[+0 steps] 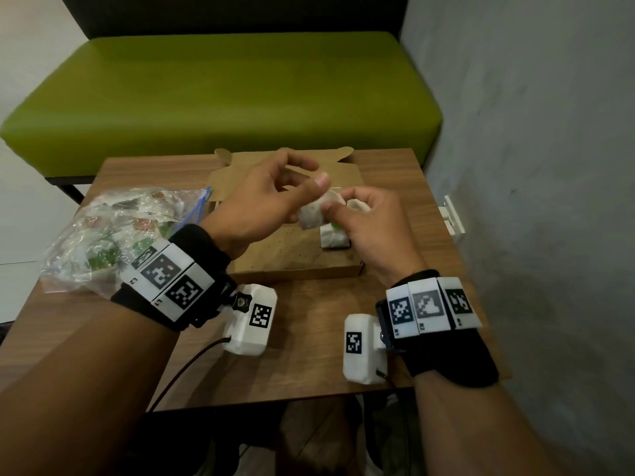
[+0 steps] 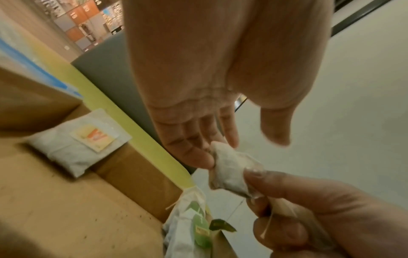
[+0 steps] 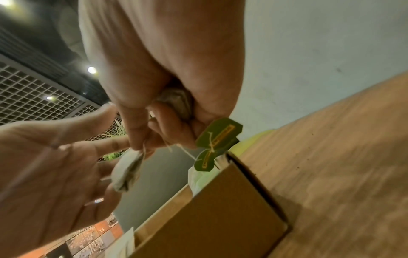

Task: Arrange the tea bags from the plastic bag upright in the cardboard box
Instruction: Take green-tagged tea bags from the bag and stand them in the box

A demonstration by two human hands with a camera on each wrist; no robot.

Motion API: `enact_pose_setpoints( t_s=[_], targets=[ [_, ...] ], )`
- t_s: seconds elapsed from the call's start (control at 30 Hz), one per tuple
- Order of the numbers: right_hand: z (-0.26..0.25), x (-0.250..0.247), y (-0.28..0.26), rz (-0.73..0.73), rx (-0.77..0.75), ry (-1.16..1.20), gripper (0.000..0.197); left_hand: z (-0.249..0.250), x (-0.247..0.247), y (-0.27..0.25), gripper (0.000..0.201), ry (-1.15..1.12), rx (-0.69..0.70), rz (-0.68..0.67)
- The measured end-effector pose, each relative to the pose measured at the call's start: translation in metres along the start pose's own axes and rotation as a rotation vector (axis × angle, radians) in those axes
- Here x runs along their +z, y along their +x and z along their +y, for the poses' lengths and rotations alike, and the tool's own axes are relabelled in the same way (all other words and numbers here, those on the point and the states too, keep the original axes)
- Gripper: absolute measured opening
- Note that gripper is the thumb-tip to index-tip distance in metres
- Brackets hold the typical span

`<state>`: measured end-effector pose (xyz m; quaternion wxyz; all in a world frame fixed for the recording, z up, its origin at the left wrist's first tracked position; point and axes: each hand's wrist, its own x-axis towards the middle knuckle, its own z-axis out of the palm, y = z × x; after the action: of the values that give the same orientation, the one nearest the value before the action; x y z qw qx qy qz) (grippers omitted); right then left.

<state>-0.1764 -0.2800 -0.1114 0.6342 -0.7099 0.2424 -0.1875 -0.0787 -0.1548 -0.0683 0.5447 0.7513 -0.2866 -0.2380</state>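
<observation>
An open cardboard box (image 1: 299, 269) lies on the wooden table (image 1: 309, 324). My right hand (image 1: 367, 221) hovers above its right side and pinches a white tea bag (image 1: 311, 214) between thumb and finger. It clutches another tea bag (image 3: 172, 103) in the palm, and two green tags (image 3: 218, 137) dangle from strings. My left hand (image 1: 268, 197) meets it from the left. Its straight fingertips (image 2: 198, 157) touch the pinched tea bag (image 2: 232, 172), thumb apart. Upright tea bags (image 1: 335, 237) stand in the box at the right wall. One with an orange tag (image 2: 81, 144) lies flat inside. The plastic bag (image 1: 113, 228) of tea bags sits left.
A green bench (image 1: 223, 91) runs behind the table. A grey wall (image 1: 532, 132) closes the right side, with a white fitting (image 1: 453, 214) on it near the table edge. The box lid (image 1: 240, 166) lies open at the back. Loose tea specks dot the box floor (image 2: 66, 200).
</observation>
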Motion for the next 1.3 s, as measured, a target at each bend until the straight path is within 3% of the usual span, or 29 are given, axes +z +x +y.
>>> enact_pose_setpoints(
  t_s=[0.1,0.23,0.33,0.47,0.63,0.83,0.97,1.13,1.3],
  targets=[
    [0.0,0.001,-0.001,-0.031,-0.016,-0.007,0.021,0.002,-0.004,0.0,0.011,0.175,0.064,-0.037],
    [-0.001,-0.004,0.002,0.014,-0.014,0.06,0.007,-0.003,-0.006,0.003,0.002,0.283,0.055,-0.069],
    [-0.001,-0.006,0.002,0.006,-0.015,0.097,0.006,-0.004,-0.004,0.004,0.003,0.201,0.032,-0.043],
    [0.004,-0.004,0.002,0.001,-0.025,-0.02,0.014,-0.005,-0.002,0.005,0.008,-0.02,-0.044,-0.013],
    [0.002,-0.013,0.0,0.124,-0.141,-0.063,0.03,-0.011,0.002,0.006,0.006,0.056,-0.074,-0.044],
    [0.0,-0.01,0.0,0.176,-0.287,-0.148,0.024,-0.013,0.002,0.006,0.006,0.026,-0.077,-0.066],
    [0.002,-0.007,0.001,0.152,-0.249,-0.172,0.007,-0.014,0.002,0.007,0.006,0.033,-0.066,-0.093],
    [0.004,-0.01,0.0,0.125,-0.152,-0.139,0.005,-0.022,0.005,0.011,0.007,0.237,-0.036,-0.028],
    [0.004,-0.015,0.001,0.252,0.116,0.068,0.011,-0.028,0.02,0.015,0.007,0.289,-0.235,-0.093]
  ],
)
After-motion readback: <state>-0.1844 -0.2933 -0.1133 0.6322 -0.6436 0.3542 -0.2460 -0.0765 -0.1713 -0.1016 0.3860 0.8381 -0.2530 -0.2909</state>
